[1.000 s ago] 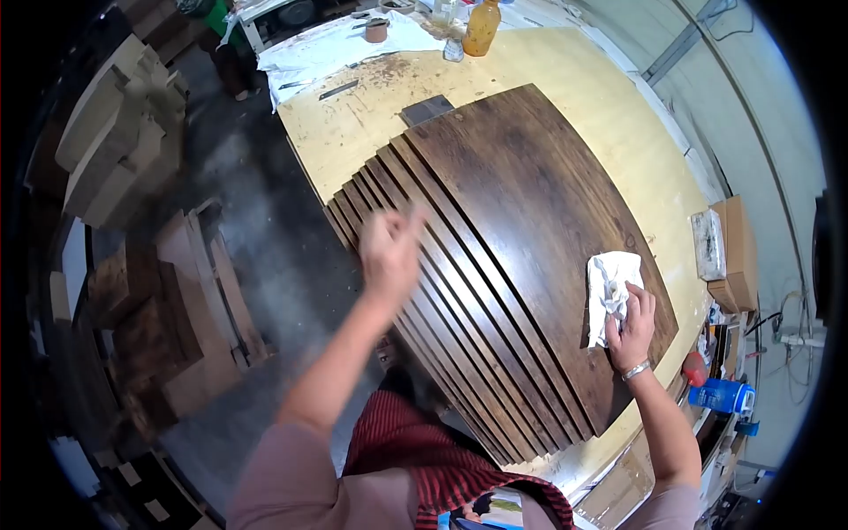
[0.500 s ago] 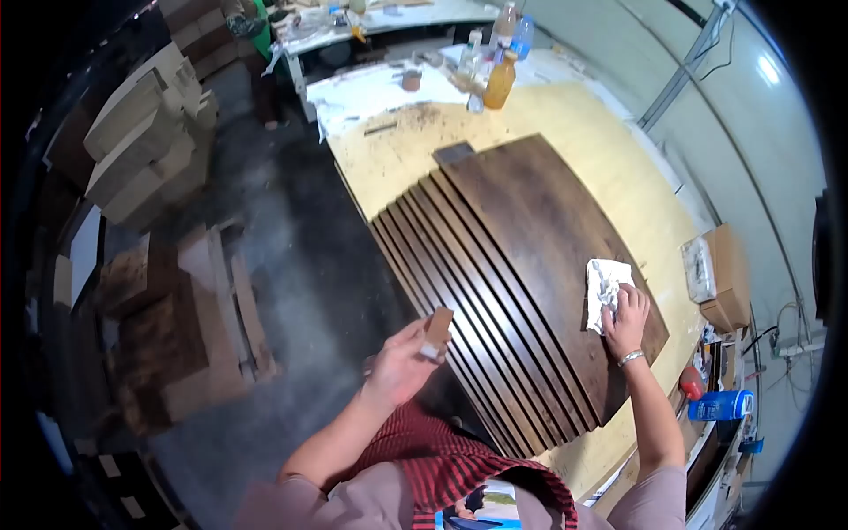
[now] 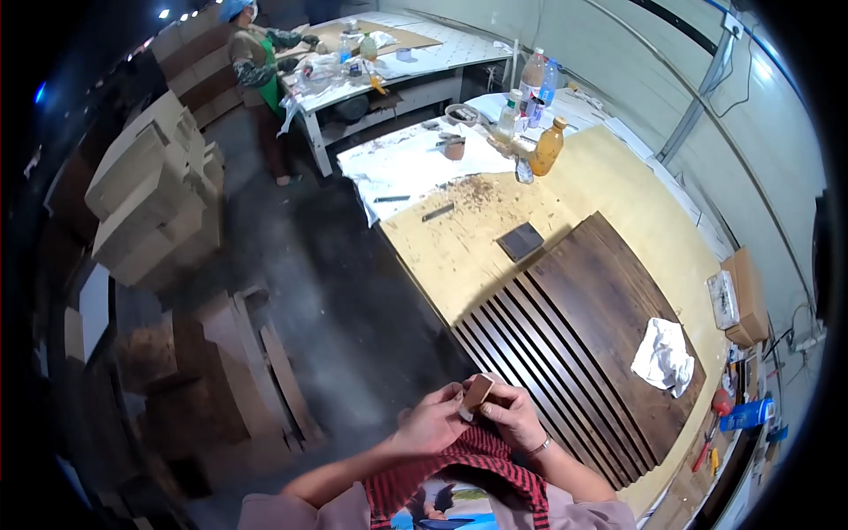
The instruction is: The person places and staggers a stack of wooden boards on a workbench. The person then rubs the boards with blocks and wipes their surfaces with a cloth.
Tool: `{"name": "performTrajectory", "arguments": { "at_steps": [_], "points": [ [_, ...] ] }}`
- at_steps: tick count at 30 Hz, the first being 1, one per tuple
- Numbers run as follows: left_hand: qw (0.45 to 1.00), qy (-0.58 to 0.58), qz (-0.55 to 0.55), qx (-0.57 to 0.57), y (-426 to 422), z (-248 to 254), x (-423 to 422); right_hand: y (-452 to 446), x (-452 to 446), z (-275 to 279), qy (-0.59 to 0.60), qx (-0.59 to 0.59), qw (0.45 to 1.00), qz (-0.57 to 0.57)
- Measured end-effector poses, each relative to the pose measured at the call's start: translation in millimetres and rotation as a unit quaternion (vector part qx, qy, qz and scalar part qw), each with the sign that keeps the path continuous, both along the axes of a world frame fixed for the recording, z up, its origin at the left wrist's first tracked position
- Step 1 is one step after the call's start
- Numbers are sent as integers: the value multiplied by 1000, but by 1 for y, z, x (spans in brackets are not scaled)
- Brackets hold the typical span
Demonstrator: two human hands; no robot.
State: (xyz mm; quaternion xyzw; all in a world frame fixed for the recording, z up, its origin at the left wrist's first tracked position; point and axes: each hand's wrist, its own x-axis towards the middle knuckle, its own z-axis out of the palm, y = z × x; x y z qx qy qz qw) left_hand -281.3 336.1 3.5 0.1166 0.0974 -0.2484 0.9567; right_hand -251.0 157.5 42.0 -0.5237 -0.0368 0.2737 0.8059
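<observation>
Left fingers (image 3: 449, 391), right fingers (image 3: 507, 399) closed on brown block (image 3: 478, 392) between panel edges (image 3: 548, 380) and floorspace (image 3: 353, 336)

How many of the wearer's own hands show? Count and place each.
2: the left hand and right hand, on either side of the small brown block; some fingertips are hidden.

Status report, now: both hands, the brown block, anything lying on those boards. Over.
Left hand and right hand on small brown block. Dark boards stacked stepwise on table. White cloth lying crumpled on top board.
</observation>
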Motion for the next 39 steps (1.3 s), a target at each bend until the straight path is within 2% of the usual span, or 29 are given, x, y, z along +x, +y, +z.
{"name": "performTrajectory", "arguments": {
  "at_steps": [4,6,7,8,9,10,11,13,18,20,21,25,27,29,32,36,39],
  "points": [
    [1000,-2,-19,-12,32,2,40,29,32,-3,-39,-13,999,-11],
    [999,-37,-24,-6,38,-20,59,40,54,-4,-49,-17,998,-19],
    [999,-9,-49,2,41,-22,74,36,68,-25,-43,-16,999,-7],
    [998,23,-60,13,47,-24,89,52,80,-2,-7,16,999,-50],
    [993,-94,-54,-48,56,-36,102,65,91,13,60,45,994,-81],
    [997,-16,-72,21,65,-35,117,72,109,13,36,44,995,-80],
    [996,-50,-70,21,72,-51,132,74,125,-23,-23,30,991,-128],
    [992,45,-40,109,89,-37,162,87,159,-30,37,69,986,-147],
    [972,49,36,228,132,-26,241,120,228,-14,53,56,988,-134],
    [957,43,23,287,143,-19,291,119,248,-20,56,32,986,-153],
    [946,25,4,323,156,-21,320,122,255,-14,62,26,984,-164],
    [899,-55,95,423,184,-32,452,134,270,-1,82,20,971,-223],
    [827,-128,149,526,196,-56,523,138,276,-3,80,7,958,-275],
    [760,-153,173,607,192,-76,589,148,282,-6,87,4,942,-323],
    [688,-211,169,673,169,-105,653,169,292,-7,113,4,917,-382],
    [781,-180,7,598,145,-105,683,202,320,-14,128,-17,902,-412],
    [784,-209,2,584,150,-93,689,214,350,-22,114,-29,895,-431]
  ]
}}
